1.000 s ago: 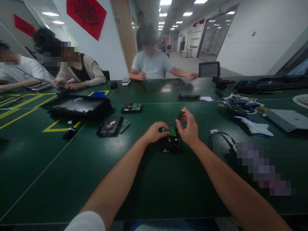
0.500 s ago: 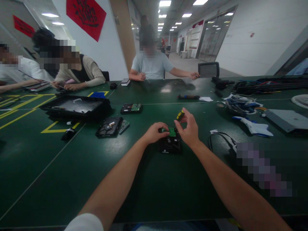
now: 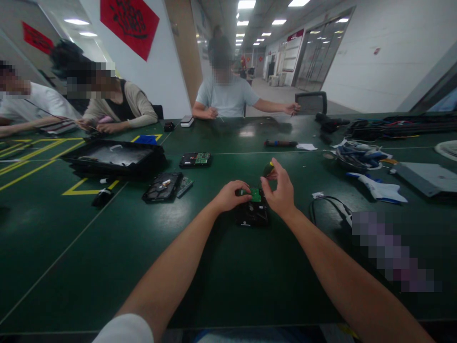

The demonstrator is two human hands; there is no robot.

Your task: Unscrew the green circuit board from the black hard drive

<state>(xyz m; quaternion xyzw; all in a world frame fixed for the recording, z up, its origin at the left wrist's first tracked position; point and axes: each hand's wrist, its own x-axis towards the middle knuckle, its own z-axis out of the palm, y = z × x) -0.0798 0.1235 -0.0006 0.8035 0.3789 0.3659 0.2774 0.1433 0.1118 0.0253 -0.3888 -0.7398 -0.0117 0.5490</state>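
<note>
A black hard drive (image 3: 253, 213) lies on the green table (image 3: 228, 267) in front of me, its green circuit board (image 3: 255, 194) facing up. My left hand (image 3: 230, 195) rests on the drive's far left corner, fingers curled against it. Just right of the board, my right hand (image 3: 281, 189) pinches a small screwdriver with a yellow and black handle (image 3: 268, 168), held upright over the drive's far edge. The tool's tip is hidden behind my fingers.
Two more drives (image 3: 195, 159) (image 3: 163, 186) and a black tray (image 3: 112, 158) lie to the left. A black cable (image 3: 328, 207), a bundle of blue cables (image 3: 359, 155) and a grey case (image 3: 423, 176) sit to the right. Three people sit along the far and left sides.
The screwdriver handle has turned and dipped slightly in my right fingers. My left hand and the drive have stayed put.
</note>
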